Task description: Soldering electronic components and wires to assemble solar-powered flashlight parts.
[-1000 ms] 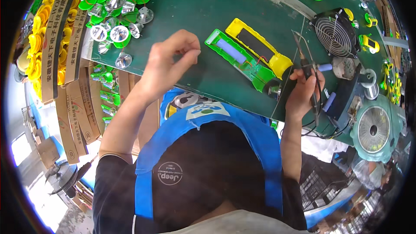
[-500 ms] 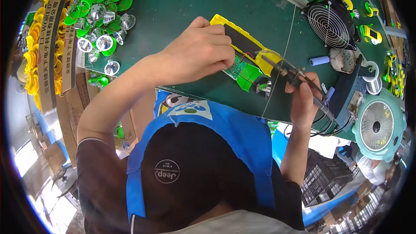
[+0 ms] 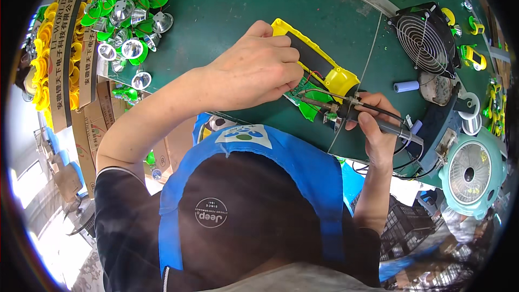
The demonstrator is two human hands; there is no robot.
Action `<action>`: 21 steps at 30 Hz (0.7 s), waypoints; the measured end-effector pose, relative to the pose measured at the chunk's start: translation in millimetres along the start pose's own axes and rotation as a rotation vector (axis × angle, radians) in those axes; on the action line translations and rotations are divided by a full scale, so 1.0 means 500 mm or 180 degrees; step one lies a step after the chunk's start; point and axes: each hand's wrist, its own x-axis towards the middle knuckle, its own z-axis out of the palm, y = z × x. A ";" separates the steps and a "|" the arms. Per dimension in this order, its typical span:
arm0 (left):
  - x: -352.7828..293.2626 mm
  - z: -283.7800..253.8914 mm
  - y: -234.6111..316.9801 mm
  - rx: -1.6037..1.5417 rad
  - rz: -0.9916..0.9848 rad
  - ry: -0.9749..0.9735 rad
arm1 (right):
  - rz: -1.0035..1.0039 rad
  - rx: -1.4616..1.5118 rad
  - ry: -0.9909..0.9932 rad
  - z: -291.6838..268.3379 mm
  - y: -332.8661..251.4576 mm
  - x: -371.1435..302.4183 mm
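Soldering iron (image 3: 373, 121) is clamped in R hand (image 3: 378, 130), thumb on one side & fingers on the other, w/ its metal tip aimed L, over circuit board (image 3: 294, 97); whether the board is touched can't be told. L hand (image 3: 258, 70) is laid over L part of green casing (image 3: 309, 111), fingers bent in; most of that part is hidden by it, & whether anything's pinched can't be told. Board is seated in green casing, nr the fingertips. Silvery reflector (image 3: 337, 123) is seen at casing's R end, partly covered by the iron.

Yellow casing (image 3: 343, 81) is set on table (image 3: 227, 0) just beyond the green one, w/ its far L end partly hidden by L hand. Red wires (image 3: 314, 74) are seen btwn the two casings.

To the R, blue cell (image 3: 406, 86) is placed nr black fan (image 3: 424, 40); solder spool (image 3: 471, 124) & teal fan (image 3: 469, 173) are seen farther R. At far L, green parts w/ reflectors (image 3: 132, 48) are heaped at the table edge, beside carton (image 3: 65, 48) w/ yellow parts (image 3: 40, 70).
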 end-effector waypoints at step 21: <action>0.001 -0.004 -0.011 -0.0066 0.0051 -0.0162 | -0.0208 -0.0075 0.0074 -0.016 0.019 -0.008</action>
